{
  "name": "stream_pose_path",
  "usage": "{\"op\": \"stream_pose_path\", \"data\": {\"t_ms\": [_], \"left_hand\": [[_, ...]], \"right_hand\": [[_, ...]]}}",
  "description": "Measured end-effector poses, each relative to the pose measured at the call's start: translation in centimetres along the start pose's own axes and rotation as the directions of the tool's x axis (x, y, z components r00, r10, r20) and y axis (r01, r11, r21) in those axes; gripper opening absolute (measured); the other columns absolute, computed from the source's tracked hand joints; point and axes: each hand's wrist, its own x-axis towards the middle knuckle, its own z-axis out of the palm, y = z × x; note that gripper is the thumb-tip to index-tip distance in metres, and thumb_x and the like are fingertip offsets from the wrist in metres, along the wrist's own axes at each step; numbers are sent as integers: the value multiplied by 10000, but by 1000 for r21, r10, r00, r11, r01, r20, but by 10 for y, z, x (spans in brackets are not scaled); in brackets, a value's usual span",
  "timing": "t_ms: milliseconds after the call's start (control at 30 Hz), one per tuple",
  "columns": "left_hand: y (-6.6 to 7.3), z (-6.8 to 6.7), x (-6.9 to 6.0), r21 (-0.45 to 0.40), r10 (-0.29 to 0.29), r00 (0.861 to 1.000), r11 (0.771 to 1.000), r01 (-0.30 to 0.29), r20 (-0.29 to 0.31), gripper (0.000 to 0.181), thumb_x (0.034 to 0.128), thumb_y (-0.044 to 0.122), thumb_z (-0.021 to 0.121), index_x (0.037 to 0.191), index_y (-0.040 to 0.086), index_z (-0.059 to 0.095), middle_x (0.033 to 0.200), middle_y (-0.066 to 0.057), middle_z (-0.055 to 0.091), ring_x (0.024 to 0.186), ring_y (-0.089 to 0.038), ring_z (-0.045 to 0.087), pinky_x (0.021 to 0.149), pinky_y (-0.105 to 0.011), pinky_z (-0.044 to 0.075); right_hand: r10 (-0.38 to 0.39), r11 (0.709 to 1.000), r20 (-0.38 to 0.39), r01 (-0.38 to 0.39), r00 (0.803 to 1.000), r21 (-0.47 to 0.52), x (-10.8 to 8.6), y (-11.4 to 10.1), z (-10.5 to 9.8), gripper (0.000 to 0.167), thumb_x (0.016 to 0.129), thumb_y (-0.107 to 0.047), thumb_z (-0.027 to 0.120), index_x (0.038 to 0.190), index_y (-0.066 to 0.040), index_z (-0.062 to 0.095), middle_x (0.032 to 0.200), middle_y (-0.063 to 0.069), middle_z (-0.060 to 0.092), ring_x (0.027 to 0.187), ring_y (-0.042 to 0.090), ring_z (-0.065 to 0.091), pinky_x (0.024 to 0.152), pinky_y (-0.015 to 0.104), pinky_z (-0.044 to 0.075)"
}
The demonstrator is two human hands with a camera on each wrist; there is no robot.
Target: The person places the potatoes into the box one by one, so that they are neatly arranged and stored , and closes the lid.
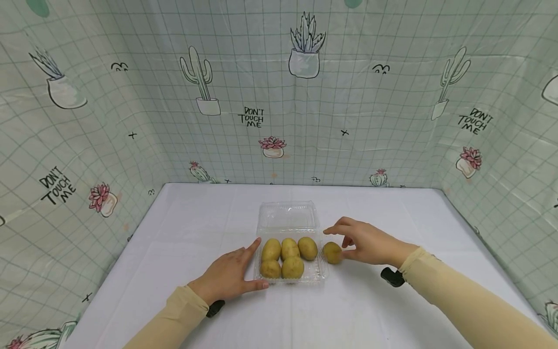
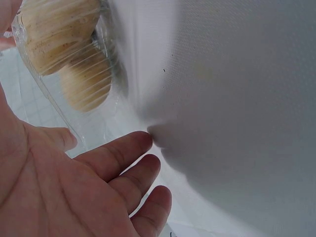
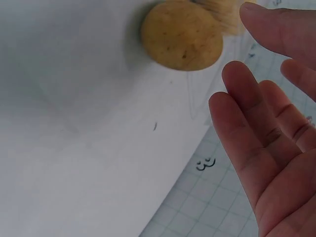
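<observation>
A clear plastic clamshell box (image 1: 312, 273) lies with its lid raised away, holding several yellow-brown potatoes (image 1: 292, 267). Just outside its right wall sits a loose potato (image 1: 333, 252), dark specks showing on its skin in the right wrist view. My right hand (image 1: 370, 240) hovers around this potato, thumb at its right side and fingers above; the right wrist view shows the thumb and fingers spread apart from it. At the box's left wall, my left hand (image 1: 228, 274) rests with thumb and index finger spread along the near and far left corners.
The box's lid (image 1: 287, 215) extends toward the back of the white-covered table (image 1: 209, 213). A grid-patterned curtain (image 1: 279, 97) with plant drawings encloses the back and both sides. Each wrist carries a black device (image 1: 393, 277).
</observation>
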Motion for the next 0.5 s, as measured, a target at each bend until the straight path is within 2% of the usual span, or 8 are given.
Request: {"op": "stream_pose_path", "data": {"t_ms": [200,500], "left_hand": [[0,0,-1,10,8,1000,1000,-8,-1,1048,843,728,606,1600,115,218,1475,-199,471,1325,-410,466,1064,-540,385],[0,0,-1,14,12,1000,1000,-12,-6,1050,841,731,606,1598,112,222,1466,-200,480,1319,-410,473,1061,-535,390]], "right_hand": [[24,1000,-9,-24,1000,2,-11,10,2,594,819,-72,816,1368,-134,596,1221,20,574,862,70,638,780,302,554],[69,997,-7,-69,998,21,-20,20,8,602,818,-78,822,1374,-115,593,1222,39,577,860,64,634,782,311,551]]}}
